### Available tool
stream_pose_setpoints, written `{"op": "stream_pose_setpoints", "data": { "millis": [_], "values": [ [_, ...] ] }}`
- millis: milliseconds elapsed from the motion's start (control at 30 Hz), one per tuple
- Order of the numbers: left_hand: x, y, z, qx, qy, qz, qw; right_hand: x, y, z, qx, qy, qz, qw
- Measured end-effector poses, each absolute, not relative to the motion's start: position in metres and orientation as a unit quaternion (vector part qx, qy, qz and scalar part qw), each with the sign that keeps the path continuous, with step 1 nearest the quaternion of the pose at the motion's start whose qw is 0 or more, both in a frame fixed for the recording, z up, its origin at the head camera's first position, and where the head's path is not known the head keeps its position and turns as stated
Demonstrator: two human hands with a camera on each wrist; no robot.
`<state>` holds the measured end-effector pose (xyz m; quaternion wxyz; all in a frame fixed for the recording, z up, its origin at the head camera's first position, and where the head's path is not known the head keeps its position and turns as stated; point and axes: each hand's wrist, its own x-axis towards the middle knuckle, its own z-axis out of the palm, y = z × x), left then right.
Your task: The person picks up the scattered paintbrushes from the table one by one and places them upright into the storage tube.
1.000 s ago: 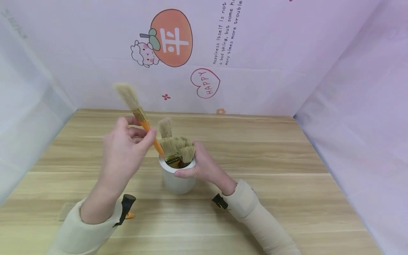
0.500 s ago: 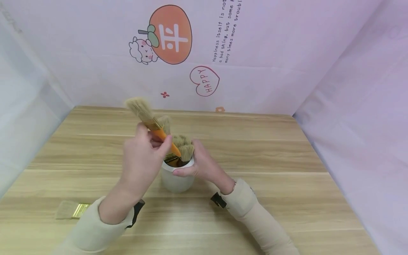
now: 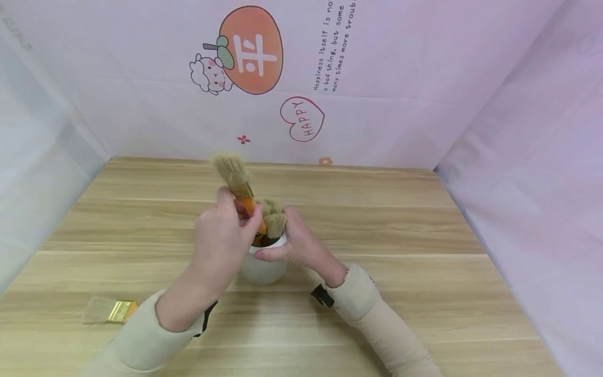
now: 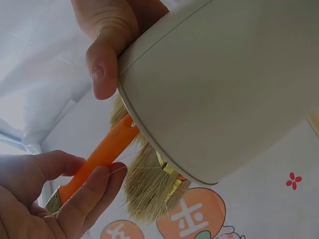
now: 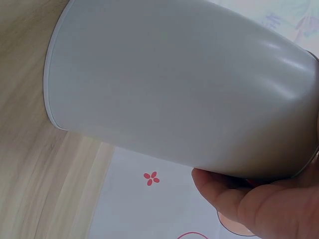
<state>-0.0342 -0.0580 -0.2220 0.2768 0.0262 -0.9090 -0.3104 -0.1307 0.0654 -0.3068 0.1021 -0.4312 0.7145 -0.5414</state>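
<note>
Orange plastic forms the handle of the paintbrush (image 3: pixel 237 184) that the left hand (image 3: pixel 221 241) pinches between thumb and fingers, bristles pointing up and tilted toward the far left, the handle's lower end dipping into the mouth of the white cup (image 3: pixel 264 267). In the left wrist view the same orange handle (image 4: pixel 97 159) crosses the cup's rim, with the fingertips (image 4: pixel 94 191) curled around it just below the brass ferrule.

The cup stands upright on the wooden table (image 3: pixel 424 251), near the middle of the scene. Inside it several other brushes (image 3: pixel 275 220) stand bristles-up, packed close together just right of the held one. The right hand (image 3: pixel 294 243) wraps the cup's right side near the rim, thumb lying along the near edge, fingers curved behind it; the right wrist view shows the thumb (image 5: pixel 249 199) pressed against the cup's smooth grey-white wall (image 5: pixel 174 94).

One more brush, the loose paintbrush (image 3: pixel 109 310), lies flat on the table at the near left, well apart from the cup, its bristles pointing left and its handle partly hidden beneath the cream sleeve (image 3: pixel 141 340) of the left arm.

Behind the table rises a pale backdrop (image 3: pixel 377 78) printed with an orange cartoon fruit (image 3: pixel 249 50) and a heart (image 3: pixel 302 119) reading HAPPY.
</note>
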Motion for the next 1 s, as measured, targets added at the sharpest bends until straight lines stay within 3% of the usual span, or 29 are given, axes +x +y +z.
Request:
{"op": "stream_pose_setpoints", "data": {
  "millis": [133, 1000],
  "values": [
    [-0.035, -0.057, -0.224, 0.019, -0.912, -0.302, 0.276, -0.125, 0.066, -0.295, -0.427, 0.715, -0.543, 0.11],
    [-0.041, -0.054, -0.231, 0.018, -0.916, -0.276, 0.291, -0.13, 0.067, -0.305, -0.419, 0.717, -0.544, 0.122]
  ]
}}
